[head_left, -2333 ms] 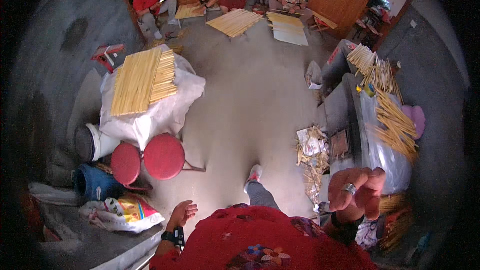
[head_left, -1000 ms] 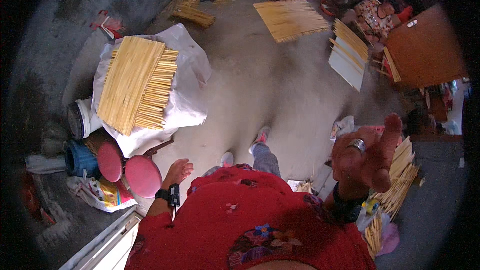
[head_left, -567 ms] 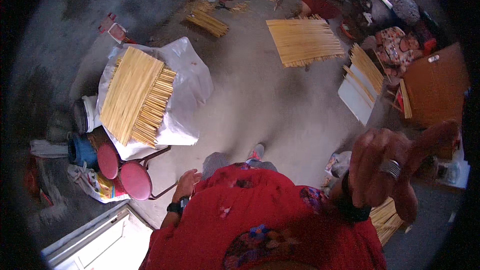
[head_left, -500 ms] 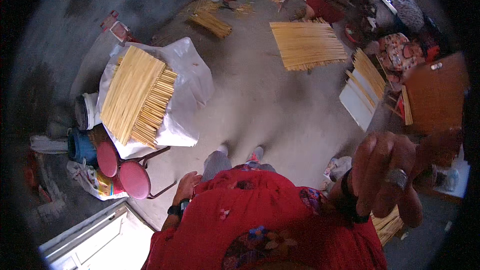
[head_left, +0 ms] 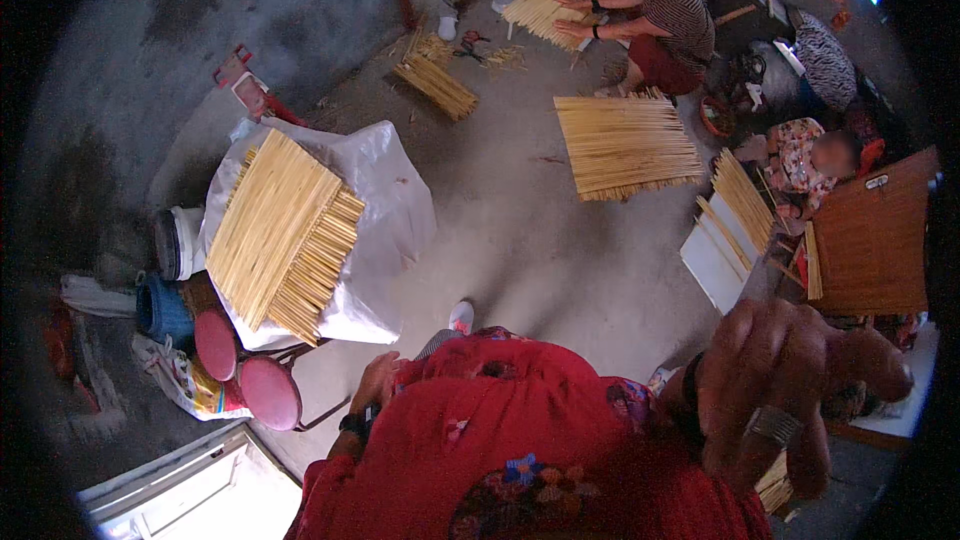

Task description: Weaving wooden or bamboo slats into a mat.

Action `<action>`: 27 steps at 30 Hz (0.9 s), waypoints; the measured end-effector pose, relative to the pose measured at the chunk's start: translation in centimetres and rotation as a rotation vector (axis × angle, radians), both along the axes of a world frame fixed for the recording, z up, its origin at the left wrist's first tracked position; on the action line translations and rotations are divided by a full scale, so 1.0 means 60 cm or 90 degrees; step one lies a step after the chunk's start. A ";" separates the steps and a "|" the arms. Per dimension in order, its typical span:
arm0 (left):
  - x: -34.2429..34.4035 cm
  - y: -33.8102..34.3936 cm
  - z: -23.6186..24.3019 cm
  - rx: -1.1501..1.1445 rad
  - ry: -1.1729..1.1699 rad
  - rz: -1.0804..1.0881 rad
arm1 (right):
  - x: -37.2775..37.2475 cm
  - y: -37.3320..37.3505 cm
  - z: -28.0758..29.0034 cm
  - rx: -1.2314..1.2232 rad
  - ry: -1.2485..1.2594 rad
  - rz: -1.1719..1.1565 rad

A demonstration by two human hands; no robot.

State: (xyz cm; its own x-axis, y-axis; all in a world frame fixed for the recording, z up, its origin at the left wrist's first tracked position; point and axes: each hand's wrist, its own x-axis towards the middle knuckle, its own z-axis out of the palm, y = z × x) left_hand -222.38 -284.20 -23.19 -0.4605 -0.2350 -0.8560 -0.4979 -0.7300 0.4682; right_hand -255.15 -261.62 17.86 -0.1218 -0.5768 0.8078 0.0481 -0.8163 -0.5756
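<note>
Wearer's bare right hand [head_left: 768, 390], 4 o'clock, most fingers curled, one digit stretched sideways; cannot tell whether anything is gripped. Also at 4, bundle of thin pale-yellow sticks [head_left: 775, 488], mostly hidden behind it. Bare left hand [head_left: 376, 380], 7 o'clock, fingertips lost against red flowered shirt [head_left: 500, 420]; grip unreadable. Nearby, round dark-pink stool [head_left: 270, 394], 8 o'clock.

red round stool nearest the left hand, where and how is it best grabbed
Probably by the right rim of the stool's round seat, left hand coming from the right, thumb on top: that edge faces the hand, while the other red stool crowds the left.
</note>
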 end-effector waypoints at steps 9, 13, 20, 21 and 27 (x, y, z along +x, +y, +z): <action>-0.066 -0.035 0.028 0.006 0.003 0.025 | -0.056 -0.002 -0.013 0.055 -0.001 -0.020; -0.052 -0.046 -0.005 0.000 0.053 0.099 | -0.070 -0.017 -0.057 0.135 -0.047 -0.050; -0.054 -0.056 0.016 0.041 0.119 0.083 | -0.086 0.036 -0.245 0.390 -0.329 -0.162; -0.060 -0.052 0.032 0.025 0.124 0.055 | -0.090 0.049 -0.286 0.392 -0.328 -0.164; 0.024 -0.076 -0.067 0.060 0.125 0.047 | -0.026 0.153 -0.495 0.845 -0.572 -0.096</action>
State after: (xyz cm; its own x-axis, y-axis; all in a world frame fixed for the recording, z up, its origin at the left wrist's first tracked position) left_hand -220.92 -288.77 -27.23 -0.6051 -0.1975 -0.7713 -0.3478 -0.8059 0.4792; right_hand -256.73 -252.43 -11.86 -0.3743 -0.7161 -0.5892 0.7135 0.1834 -0.6762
